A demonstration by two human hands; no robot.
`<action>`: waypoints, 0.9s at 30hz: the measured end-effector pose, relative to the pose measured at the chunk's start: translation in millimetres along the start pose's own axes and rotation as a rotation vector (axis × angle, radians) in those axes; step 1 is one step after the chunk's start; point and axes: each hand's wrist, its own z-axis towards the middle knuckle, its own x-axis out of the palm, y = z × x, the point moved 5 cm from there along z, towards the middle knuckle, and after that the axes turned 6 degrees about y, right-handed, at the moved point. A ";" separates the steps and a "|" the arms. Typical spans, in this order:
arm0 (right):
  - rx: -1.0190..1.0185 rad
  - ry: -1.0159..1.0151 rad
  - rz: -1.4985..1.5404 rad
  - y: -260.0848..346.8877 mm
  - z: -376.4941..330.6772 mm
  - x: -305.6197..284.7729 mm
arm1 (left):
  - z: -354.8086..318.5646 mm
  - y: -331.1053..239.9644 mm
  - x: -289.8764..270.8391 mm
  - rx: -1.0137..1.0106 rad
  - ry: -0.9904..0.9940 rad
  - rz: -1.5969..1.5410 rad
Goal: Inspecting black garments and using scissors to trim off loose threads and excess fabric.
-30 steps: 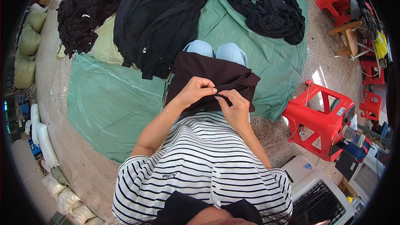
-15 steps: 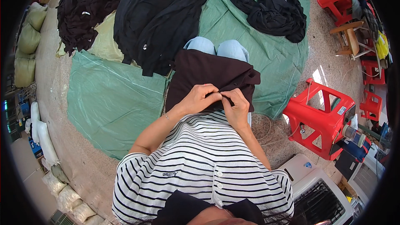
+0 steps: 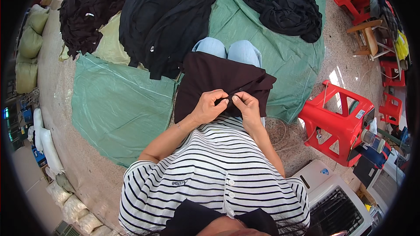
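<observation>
Across my lap lies a dark maroon garment (image 3: pixel 205 71), with the knees of my light blue jeans (image 3: pixel 245 52) showing beyond it. My left hand (image 3: pixel 211 106) pinches the garment's near edge between thumb and forefinger. Just to its right, my right hand (image 3: pixel 248 108) pinches the same edge, thumb on top. A small gap separates the two sets of fingertips. A small dark round spot like a button shows on the cloth just beyond my right fingers. Whatever small part sits inside the pinches is hidden.
Green sheeting (image 3: pixel 122 109) covers the floor around me. On it lie a maroon clothes pile (image 3: pixel 94 13), a black pile (image 3: pixel 166 22) and another black pile (image 3: pixel 291 11). A red stool (image 3: pixel 337 120) stands at right, near a white machine with a dark grille (image 3: pixel 337 209). Stuffed sacks (image 3: pixel 30 39) line the left.
My fingertips have drawn slightly apart from each other at the garment's edge. My right hand has shifted a little to the right. The piles stay where they were.
</observation>
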 end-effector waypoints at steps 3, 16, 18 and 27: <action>0.011 0.011 -0.048 -0.3 4.0 -1.5 | -1.6 11.6 3.3 -0.175 -0.007 -0.123; -0.585 -0.079 -1.017 43.2 -30.4 39.6 | 23.9 42.5 15.5 -0.591 0.379 -0.524; -0.664 -0.068 -1.078 44.9 -33.0 44.3 | 30.8 35.5 22.8 -0.506 0.418 -0.625; -0.735 0.033 -1.160 35.0 -40.6 48.1 | 24.9 48.7 25.8 -0.600 0.540 -0.419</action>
